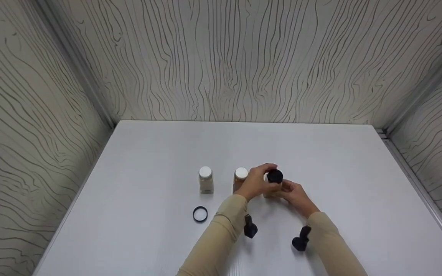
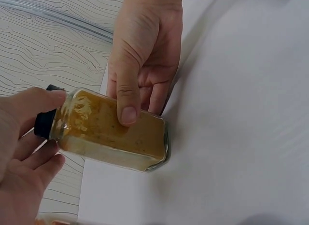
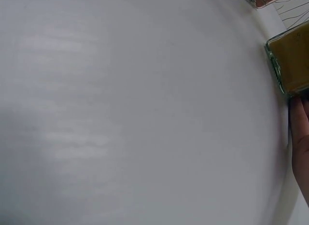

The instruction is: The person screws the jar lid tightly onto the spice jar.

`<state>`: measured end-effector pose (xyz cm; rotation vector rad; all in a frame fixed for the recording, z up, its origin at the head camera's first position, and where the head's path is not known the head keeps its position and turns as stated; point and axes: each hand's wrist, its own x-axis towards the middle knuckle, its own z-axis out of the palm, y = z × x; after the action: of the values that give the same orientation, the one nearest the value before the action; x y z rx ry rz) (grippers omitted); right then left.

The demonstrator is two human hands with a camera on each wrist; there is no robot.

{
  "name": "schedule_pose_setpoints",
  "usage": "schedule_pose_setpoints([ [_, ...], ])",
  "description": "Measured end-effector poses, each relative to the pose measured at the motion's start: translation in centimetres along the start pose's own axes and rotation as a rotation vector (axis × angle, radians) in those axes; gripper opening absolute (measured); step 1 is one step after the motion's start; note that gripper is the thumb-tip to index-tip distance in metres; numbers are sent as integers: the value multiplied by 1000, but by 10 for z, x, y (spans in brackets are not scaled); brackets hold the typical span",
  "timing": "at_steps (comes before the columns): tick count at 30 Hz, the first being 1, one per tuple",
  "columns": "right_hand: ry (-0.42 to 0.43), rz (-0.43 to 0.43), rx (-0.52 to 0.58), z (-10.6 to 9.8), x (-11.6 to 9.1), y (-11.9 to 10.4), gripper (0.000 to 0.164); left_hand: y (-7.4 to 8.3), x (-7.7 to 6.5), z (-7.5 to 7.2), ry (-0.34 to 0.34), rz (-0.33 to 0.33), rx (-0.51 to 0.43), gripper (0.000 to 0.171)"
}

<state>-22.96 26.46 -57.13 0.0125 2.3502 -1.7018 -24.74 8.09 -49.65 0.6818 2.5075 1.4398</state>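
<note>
A square glass jar [image 2: 101, 131] of yellow-brown contents stands near the table's middle, with a black cap [image 1: 275, 176] at its top. My left hand [image 1: 256, 184] holds that cap between thumb and fingers. From the right side, my right hand [image 1: 297, 197] grips the jar's glass body, its thumb lying along one flat face. Just left of my left hand is a jar with orange-brown contents and a white top [image 1: 241, 173], partly hidden by the hand. In the right wrist view, only the lower end of the held jar and part of the right hand [image 3: 300, 147] show.
Another jar with a white top and pale contents [image 1: 206, 180] stands farther left. In front of it a black ring-like piece [image 1: 200, 214] lies on the white table [image 1: 148, 165]. Patterned walls [image 1: 221, 61] enclose the table's back and sides.
</note>
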Motion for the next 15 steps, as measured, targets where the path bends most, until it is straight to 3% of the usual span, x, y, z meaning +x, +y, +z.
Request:
schedule_pose_setpoints([
  [6,1,7,-11,0,0,1,62,1,-2,-1,-3,-26,-29,57],
  [15,-8,3,21,-1,1,1,63,3,-1,-2,-15,25,-2,57],
])
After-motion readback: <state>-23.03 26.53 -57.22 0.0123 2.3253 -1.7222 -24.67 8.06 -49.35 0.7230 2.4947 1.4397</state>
